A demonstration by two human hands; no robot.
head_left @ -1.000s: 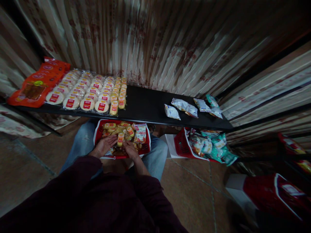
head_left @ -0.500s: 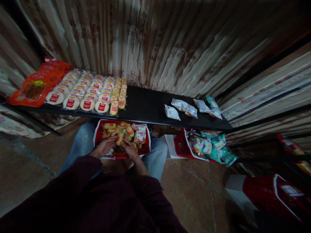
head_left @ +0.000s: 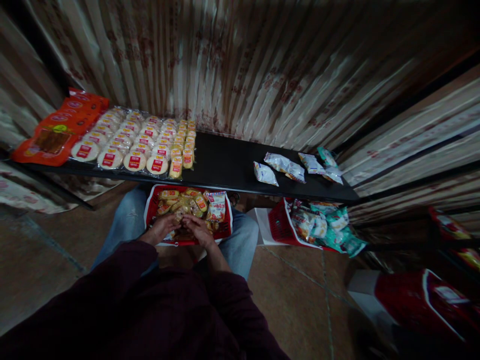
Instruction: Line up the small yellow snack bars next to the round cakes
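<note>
Fingers loosely curled, the left hand (head_left: 162, 228) and right hand (head_left: 199, 230) almost meet over small golden clear-wrapped cakes (head_left: 201, 203) inside the white-rimmed red plastic basket (head_left: 229, 219); whether either grips one, it's impossible to tell!

Left, one orange packet (head_left: 62, 131), four rows of round crackers (head_left: 135, 160), two of yellow snacks (head_left: 188, 157) — lower centre, two hands (head_left: 163, 227) — lower half, three red baskets (head_left: 281, 223).
</note>
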